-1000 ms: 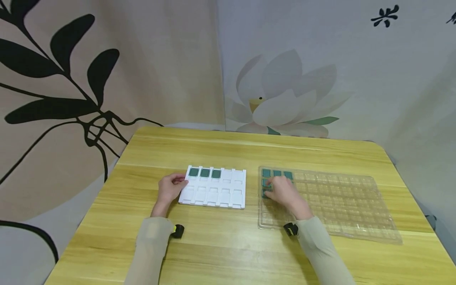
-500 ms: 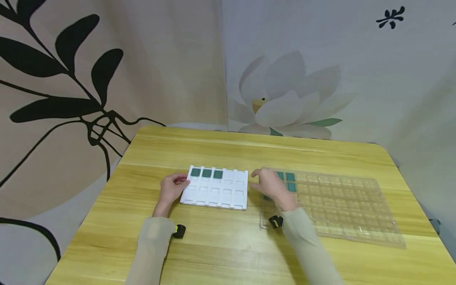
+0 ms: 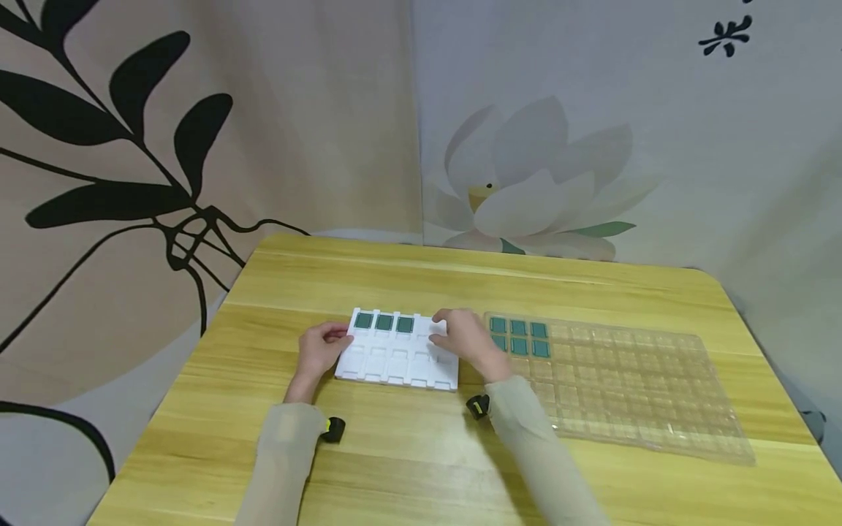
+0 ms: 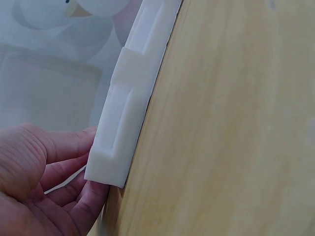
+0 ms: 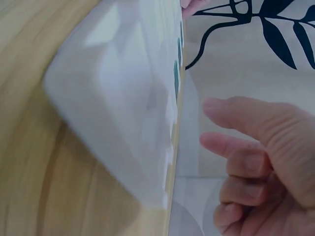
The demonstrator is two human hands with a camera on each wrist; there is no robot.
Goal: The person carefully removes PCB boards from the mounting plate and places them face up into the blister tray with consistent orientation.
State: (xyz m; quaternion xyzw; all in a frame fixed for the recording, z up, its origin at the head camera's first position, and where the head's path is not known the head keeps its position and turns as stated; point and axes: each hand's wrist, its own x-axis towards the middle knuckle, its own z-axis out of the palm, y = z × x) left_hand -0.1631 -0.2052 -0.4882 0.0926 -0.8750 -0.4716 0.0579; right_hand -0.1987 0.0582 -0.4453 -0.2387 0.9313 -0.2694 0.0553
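Observation:
My left hand (image 3: pixel 319 354) holds the left edge of a white slotted tray (image 3: pixel 388 361), thumb above and fingers along its side. That edge also shows close up, with the left hand (image 4: pixel 51 172) on it, in the left wrist view. Three green square chips (image 3: pixel 384 322) sit in the tray's back row, at the left. Above the tray's right end is my right hand (image 3: pixel 468 337). In the right wrist view the right hand (image 5: pixel 261 157) has thumb and index finger apart, the other fingers curled in, and nothing visible between the tips.
A large clear plastic tray (image 3: pixel 625 380) with many pockets lies to the right. Several green chips (image 3: pixel 518 346) fill pockets at its back left corner; the right wrist hides part of that corner. Both trays lie on a wooden table (image 3: pixel 395 453), with a patterned curtain (image 3: pixel 329 131) behind.
My right hand has moved left from the clear tray's chips to above the white tray's right end. The left hand has kept its hold on the white tray. The head view has shifted slightly.

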